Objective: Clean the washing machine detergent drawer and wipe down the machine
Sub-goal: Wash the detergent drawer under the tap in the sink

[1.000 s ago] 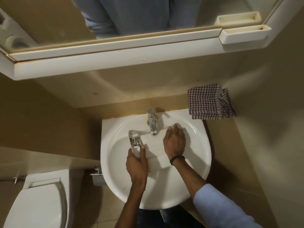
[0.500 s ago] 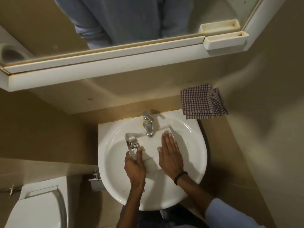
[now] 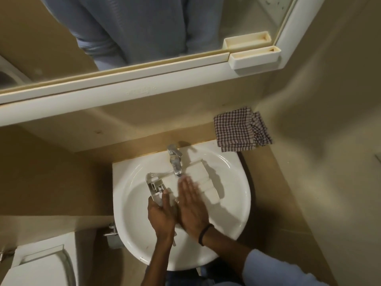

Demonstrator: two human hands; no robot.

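White plastic detergent drawer [image 3: 208,182] lies across the basin of the sink [image 3: 233,205], directly beneath the tap [image 3: 175,162], with its handle end at the left and its ribbed compartments extending to the right. The left hand [image 3: 162,213] grips the handle end, its fingers [image 3: 166,196] curled round the edge of the drawer; this grip matches the two preceding frames. The right hand [image 3: 191,209] is the part that has changed. One second earlier it rested on the far right portion of the drawer, to the right of the tap, with bent fingers. Half a second earlier it lay flat with fingers straight. It now sits close beside the left hand, nearer the person, palm down on the drawer, fingers [image 3: 186,186] straight and pressed together; the fingertips are blurred, which indicates motion. The right-hand compartments, covered before, are now exposed. Judgement: the hand is rubbing along the drawer surface in strokes, so the rinse-and-scrub step is in progress and not complete. Whether water is running from the spout cannot be determined. The checked cloth [image 3: 239,131] lies folded on the ledge behind the sink, to the right, untouched; wiping down the machine is judged still to come.
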